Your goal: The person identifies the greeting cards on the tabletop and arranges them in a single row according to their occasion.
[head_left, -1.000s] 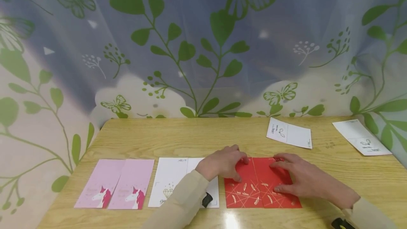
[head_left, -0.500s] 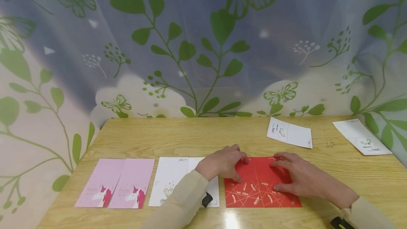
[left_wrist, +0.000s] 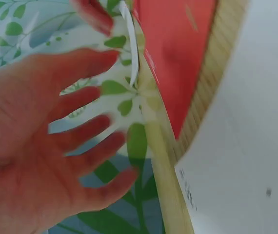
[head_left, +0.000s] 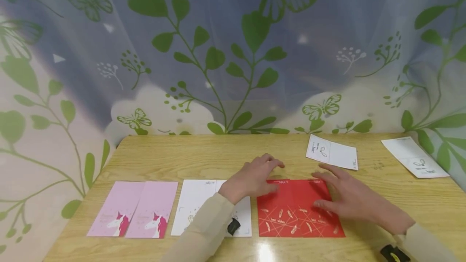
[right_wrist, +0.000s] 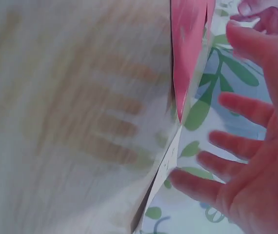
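Two red cards [head_left: 287,199] with gold feather prints and "best wishes" lettering lie side by side on the wooden table. My left hand [head_left: 251,179] is just over the upper left of the left red card. In the left wrist view, the fingers of the left hand [left_wrist: 36,141] are spread and hold nothing. Over the right red card [head_left: 322,225] is my right hand [head_left: 353,195], thumb and fingers apart. The right wrist view shows the right hand [right_wrist: 256,170] with nothing in it. My left forearm hides part of the two white cards [head_left: 194,197].
Two pink unicorn cards [head_left: 158,201] lie at the left, slightly overlapping. Farther back on the right are a white card [head_left: 342,157] and another white card [head_left: 411,153], both askew. A patterned curtain [head_left: 225,51] hangs behind the table [head_left: 204,157].
Both hands have lifted off the red cards and moved slightly away from me, their fingers more spread. The cards look nearly unmoved.
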`<state>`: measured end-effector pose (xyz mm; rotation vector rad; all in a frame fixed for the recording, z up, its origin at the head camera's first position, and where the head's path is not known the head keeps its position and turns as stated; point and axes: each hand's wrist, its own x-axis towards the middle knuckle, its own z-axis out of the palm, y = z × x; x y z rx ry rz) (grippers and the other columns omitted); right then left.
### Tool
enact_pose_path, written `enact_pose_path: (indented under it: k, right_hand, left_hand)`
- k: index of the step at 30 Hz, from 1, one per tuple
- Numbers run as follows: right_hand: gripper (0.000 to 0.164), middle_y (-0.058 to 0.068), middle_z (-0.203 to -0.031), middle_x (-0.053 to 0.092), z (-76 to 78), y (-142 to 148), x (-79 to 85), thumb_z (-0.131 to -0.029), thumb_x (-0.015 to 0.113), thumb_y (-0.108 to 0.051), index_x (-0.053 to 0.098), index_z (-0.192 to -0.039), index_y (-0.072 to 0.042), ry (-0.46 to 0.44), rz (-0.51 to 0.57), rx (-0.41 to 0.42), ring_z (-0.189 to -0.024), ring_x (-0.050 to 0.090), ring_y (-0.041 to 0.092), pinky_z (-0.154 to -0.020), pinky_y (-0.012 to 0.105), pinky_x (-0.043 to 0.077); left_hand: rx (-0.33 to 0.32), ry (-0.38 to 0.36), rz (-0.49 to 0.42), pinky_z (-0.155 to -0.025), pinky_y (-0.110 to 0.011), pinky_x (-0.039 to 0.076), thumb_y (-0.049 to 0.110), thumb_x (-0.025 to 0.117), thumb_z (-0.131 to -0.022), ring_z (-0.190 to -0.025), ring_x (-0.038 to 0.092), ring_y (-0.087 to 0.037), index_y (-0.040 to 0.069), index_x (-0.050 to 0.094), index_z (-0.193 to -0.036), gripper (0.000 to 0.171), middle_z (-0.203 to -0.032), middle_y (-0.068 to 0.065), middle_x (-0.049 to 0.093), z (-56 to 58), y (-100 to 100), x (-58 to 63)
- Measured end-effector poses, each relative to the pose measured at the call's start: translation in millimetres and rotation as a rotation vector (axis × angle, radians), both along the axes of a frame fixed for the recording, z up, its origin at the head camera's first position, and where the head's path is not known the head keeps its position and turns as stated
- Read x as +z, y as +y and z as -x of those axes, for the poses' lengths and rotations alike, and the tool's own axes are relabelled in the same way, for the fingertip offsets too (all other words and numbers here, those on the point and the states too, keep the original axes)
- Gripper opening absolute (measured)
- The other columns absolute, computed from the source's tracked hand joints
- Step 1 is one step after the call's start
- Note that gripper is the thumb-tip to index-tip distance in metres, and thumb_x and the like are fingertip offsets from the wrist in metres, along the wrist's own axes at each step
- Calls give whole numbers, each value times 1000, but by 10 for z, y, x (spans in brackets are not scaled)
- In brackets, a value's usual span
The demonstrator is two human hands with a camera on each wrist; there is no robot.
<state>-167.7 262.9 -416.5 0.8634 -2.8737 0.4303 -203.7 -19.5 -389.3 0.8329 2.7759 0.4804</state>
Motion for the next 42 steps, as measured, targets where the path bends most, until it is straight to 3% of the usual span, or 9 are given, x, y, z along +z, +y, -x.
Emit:
enact_pose_path:
  k: [5,9,14,19,25,30,36,39,42]
  right_hand:
    - [86,26,-159,37,100,91,-7,-82,81,-51,49,-150,-9,124,-20,-40,-139,41,56,-100,71,46]
    - [91,28,-162,32,209,189,-5,-84,76,-58,42,-155,-11,134,-82,-99,-144,34,58,-105,77,36]
    - [92,33,-161,29,357,331,-18,-86,73,-59,41,-154,-6,84,-121,-158,-142,32,62,-107,77,34]
    - [95,35,-163,22,486,478,-28,-87,71,-61,38,-156,-4,42,-153,-212,-142,28,65,-107,78,32]
    - [96,36,-161,22,602,614,-59,-89,66,-64,35,-156,-2,-3,-137,-262,-142,26,64,-104,79,34]
    - [88,43,-153,32,656,731,-84,-94,64,-58,44,-147,8,-59,-63,-319,-136,34,64,-100,78,38]
    - [65,37,-113,65,651,817,-39,-97,66,-41,58,-127,15,-57,3,-390,-110,55,56,-88,66,48]
    - [61,30,-97,71,627,852,-3,-97,66,-41,61,-119,15,-117,31,-438,-96,63,47,-77,56,52]
    - [60,29,-96,72,599,885,20,-97,65,-44,64,-112,14,-205,23,-468,-87,68,42,-69,48,53]
  left_hand:
    - [80,199,18,-114,-66,36,47,67,-96,-153,34,-31,30,36,-159,73,-171,-2,24,113,-23,7]
    - [122,265,35,-116,-73,27,57,63,-95,-160,16,-36,32,28,-162,80,-174,-5,10,221,-15,-3]
    - [159,275,63,-117,-76,19,66,58,-94,-161,0,-40,35,21,-164,84,-175,-5,0,335,64,-48]
    - [146,232,67,-118,-77,15,71,53,-94,-161,-5,-39,38,16,-164,86,-175,-4,-5,403,242,-91]
    - [117,180,80,-120,-72,19,74,50,-93,-161,-1,-37,40,16,-163,85,-175,-3,0,431,505,-131]
    - [60,110,67,-122,-67,23,69,52,-95,-161,7,-34,39,23,-162,79,-175,0,5,477,733,-129]
    - [8,34,150,-121,-57,31,61,50,-99,-159,21,-25,36,32,-160,68,-171,8,22,550,946,-154]
    - [-10,9,200,-121,-55,32,57,50,-101,-157,26,-21,36,39,-157,61,-168,12,29,572,1000,-151]
    - [-26,-1,214,-118,-55,34,54,51,-101,-152,35,-18,35,49,-151,53,-162,13,39,567,1039,-141]
